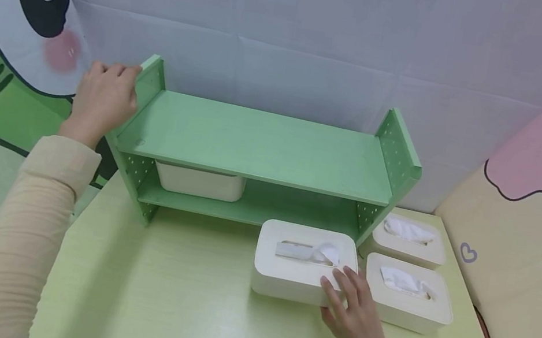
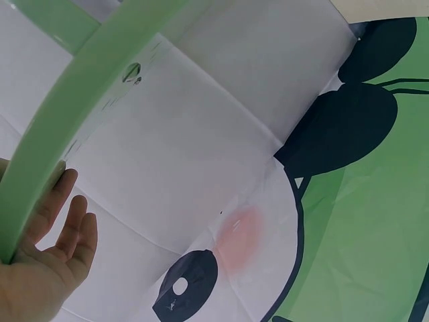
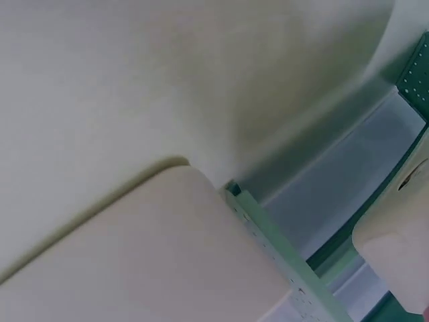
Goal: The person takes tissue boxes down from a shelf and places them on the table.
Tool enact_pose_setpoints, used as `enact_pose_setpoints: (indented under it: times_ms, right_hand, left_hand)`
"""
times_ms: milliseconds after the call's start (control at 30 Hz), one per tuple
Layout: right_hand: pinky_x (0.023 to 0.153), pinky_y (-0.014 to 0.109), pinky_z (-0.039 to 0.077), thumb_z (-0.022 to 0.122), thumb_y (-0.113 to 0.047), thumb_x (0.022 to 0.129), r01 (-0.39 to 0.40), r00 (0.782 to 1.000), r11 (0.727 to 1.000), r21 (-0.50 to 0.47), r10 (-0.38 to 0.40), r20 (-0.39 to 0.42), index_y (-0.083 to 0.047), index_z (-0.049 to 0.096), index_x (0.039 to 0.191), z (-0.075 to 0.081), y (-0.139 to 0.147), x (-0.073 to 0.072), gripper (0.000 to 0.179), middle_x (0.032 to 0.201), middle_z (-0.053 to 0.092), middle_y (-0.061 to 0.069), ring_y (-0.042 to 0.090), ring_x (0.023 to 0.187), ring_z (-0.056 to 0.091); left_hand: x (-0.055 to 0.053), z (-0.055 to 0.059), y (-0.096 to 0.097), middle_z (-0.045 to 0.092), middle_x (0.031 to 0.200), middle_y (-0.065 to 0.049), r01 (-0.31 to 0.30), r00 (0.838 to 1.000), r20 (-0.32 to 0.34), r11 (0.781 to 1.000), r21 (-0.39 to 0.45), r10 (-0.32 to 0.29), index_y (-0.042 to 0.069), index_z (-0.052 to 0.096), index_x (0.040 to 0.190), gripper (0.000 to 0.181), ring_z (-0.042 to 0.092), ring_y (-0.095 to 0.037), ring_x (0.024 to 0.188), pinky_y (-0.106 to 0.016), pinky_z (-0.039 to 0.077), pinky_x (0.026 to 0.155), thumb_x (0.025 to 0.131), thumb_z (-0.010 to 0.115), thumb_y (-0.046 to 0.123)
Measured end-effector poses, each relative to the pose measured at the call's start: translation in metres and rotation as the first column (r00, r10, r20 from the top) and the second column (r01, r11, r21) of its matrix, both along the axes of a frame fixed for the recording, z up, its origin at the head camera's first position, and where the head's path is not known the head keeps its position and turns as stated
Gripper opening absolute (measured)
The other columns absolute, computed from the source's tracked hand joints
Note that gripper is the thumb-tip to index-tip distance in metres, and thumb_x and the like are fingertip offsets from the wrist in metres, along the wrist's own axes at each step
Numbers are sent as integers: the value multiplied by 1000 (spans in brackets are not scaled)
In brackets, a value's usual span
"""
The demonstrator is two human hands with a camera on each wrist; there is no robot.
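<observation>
A green two-tier shelf (image 1: 254,143) stands on the table. My left hand (image 1: 105,100) grips the top of its left side panel; in the left wrist view the thumb and index finger are at the panel edge (image 2: 60,127), the other fingers loosely bent. My right hand (image 1: 356,316) holds a white tissue box (image 1: 295,289) by its front right corner, fingers on the lid and thumb at the front. The box is in front of the shelf's right half, a white tissue showing in its slot. In the right wrist view only part of this box (image 3: 395,235) shows.
Two more tissue boxes, one nearer (image 1: 407,315) and one farther (image 1: 406,250), stand on the table (image 1: 168,294) right of the shelf. A white bin (image 1: 200,183) sits at the left of the lower tier. A printed cloth wall (image 1: 296,32) rises behind.
</observation>
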State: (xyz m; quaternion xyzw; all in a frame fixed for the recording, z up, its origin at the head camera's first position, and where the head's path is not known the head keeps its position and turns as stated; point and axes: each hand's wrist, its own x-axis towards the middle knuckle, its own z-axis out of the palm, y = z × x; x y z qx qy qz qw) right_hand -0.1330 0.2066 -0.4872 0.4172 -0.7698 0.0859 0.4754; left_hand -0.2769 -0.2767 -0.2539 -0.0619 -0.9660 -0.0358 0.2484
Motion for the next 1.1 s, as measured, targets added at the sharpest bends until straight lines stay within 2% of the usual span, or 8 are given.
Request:
enact_pose_setpoints:
  times_ms: [167, 267, 433, 733, 833, 967, 1033, 1100]
  right_hand:
    - [95, 56, 37, 44, -26, 88, 4, 1000, 1000, 4, -4, 25, -2, 57, 114, -14, 1, 2, 38, 110, 56, 24, 43, 102, 50]
    - [89, 56, 38, 42, -26, 88, 4, 999, 1000, 19, -5, 51, -2, 57, 116, -22, 2, 3, 39, 111, 55, 24, 43, 104, 50]
    - [88, 54, 37, 37, -27, 89, 22, 996, 998, 58, -27, 85, -2, 55, 119, -32, 3, 4, 43, 113, 55, 24, 43, 105, 50]
    - [86, 56, 40, 38, -26, 86, 55, 989, 996, 76, -65, 133, -1, 55, 121, -44, 6, 1, 45, 113, 55, 25, 43, 106, 50]
    - [88, 56, 39, 42, -25, 84, 62, 986, 994, 86, -75, 150, -1, 55, 122, -48, 8, -1, 46, 114, 55, 25, 43, 107, 50]
    - [88, 55, 39, 57, -23, 71, 59, 982, 994, 87, -74, 171, -1, 55, 122, -54, 10, -3, 55, 115, 55, 25, 43, 107, 50]
    - [89, 55, 39, 60, -23, 67, 59, 981, 995, 82, -73, 178, -1, 54, 122, -57, 11, -4, 60, 115, 54, 25, 43, 107, 49]
    - [91, 54, 38, 59, -24, 69, 71, 979, 994, 85, -85, 183, -1, 54, 122, -59, 12, -6, 58, 116, 54, 25, 43, 108, 49]
  left_hand:
    - [1, 0, 0, 51, 121, -31, -3, 1000, -4, 1000, -6, 3, -5, 44, 130, 46, 40, -51, 101, -59, 34, 83, 90, 26, 6]
    - [2, 0, 0, 50, 121, -31, -5, 1000, -1, 1000, -4, 5, -5, 44, 130, 45, 40, -51, 102, -60, 34, 84, 90, 26, 6]
    - [2, 0, 1, 51, 121, -31, -3, 1000, -6, 1000, -4, 3, -5, 44, 131, 45, 40, -51, 103, -60, 34, 85, 91, 26, 7]
    - [1, 1, -1, 51, 120, -32, 7, 1000, -11, 1000, -14, -7, -6, 44, 130, 45, 41, -51, 104, -58, 32, 88, 91, 26, 6]
    - [2, 2, 0, 51, 120, -32, 5, 1000, -7, 1000, -14, -5, -6, 43, 131, 45, 41, -51, 104, -58, 32, 89, 91, 26, 6]
    - [3, 2, 0, 49, 123, -31, -7, 1000, 12, 1000, -17, 7, -5, 42, 132, 46, 40, -51, 105, -58, 33, 89, 91, 25, 7]
    - [3, 3, 0, 49, 123, -31, -10, 1000, 20, 1000, -21, 11, -5, 41, 132, 46, 39, -51, 106, -58, 33, 89, 91, 25, 7]
    - [3, 2, 1, 49, 124, -31, -11, 1000, 21, 1000, -24, 12, -5, 41, 132, 46, 40, -50, 106, -58, 32, 89, 92, 25, 7]
